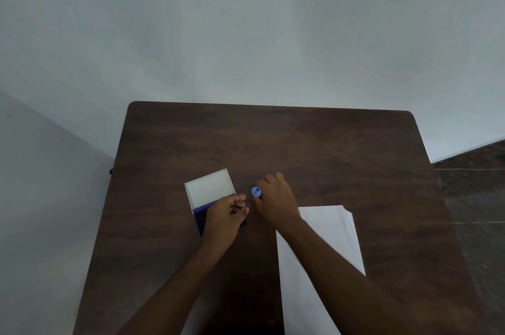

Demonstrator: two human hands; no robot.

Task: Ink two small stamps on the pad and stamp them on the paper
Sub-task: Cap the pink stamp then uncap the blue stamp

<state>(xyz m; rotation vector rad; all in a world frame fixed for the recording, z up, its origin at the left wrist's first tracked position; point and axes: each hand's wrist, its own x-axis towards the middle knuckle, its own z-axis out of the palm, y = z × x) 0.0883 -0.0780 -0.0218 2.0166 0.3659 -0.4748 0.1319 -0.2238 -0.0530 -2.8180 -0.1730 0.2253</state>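
Note:
An ink pad case lies open on the brown table point(273, 143), its white lid point(210, 187) raised behind the purple pad point(200, 210). My left hand point(224, 218) rests over the pad's near right part, fingers curled around what looks like a small dark stamp point(243, 222), mostly hidden. A small stamp with a round blue top point(256, 191) stands just right of the pad. My right hand point(276, 202) closes on it from the right, thumb and fingers touching its lower part. The white paper point(325, 236) lies to the right, partly under my right forearm.
The table's far half holds nothing. Pale walls stand behind and to the left of the table. A dark tiled floor shows to the right. Another white sheet edge point(191, 318) shows under my left forearm near the front edge.

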